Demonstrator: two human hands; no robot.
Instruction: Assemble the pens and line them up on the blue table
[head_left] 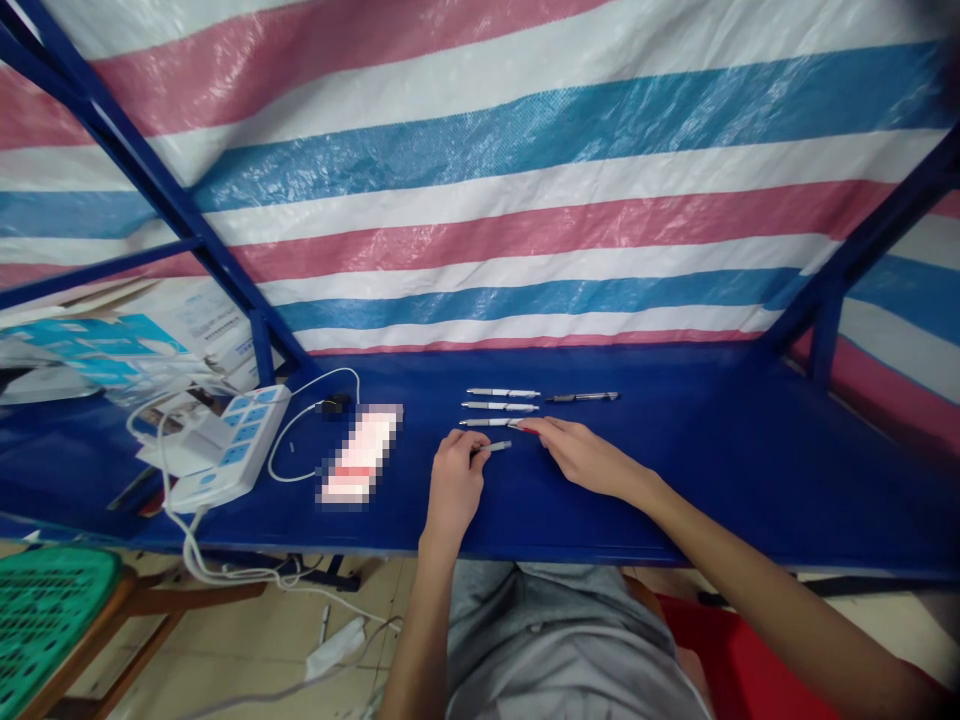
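Observation:
My left hand (pixel 457 468) is closed on a pen (pixel 496 446), whose pale end points right, low over the blue table. To its right, my right hand (pixel 564 444) has its fingers pressed together around something small with a red part (pixel 529 428), too small to make out. Beyond my hands lie three white pens in a stack of rows: a far one (pixel 502 393), a middle one (pixel 499 406) and a near one (pixel 487 423), close to my fingertips. A darker pen (pixel 582 397) lies to the right of the far one.
On the blue table (pixel 720 450), a blurred-out bright phone-like object (pixel 361 455) and a white power strip (pixel 238 450) with cables are at the left. Papers and boxes (pixel 187 330) are piled behind. A striped sheet (pixel 525 230) hangs at the back between blue metal posts (pixel 829 280).

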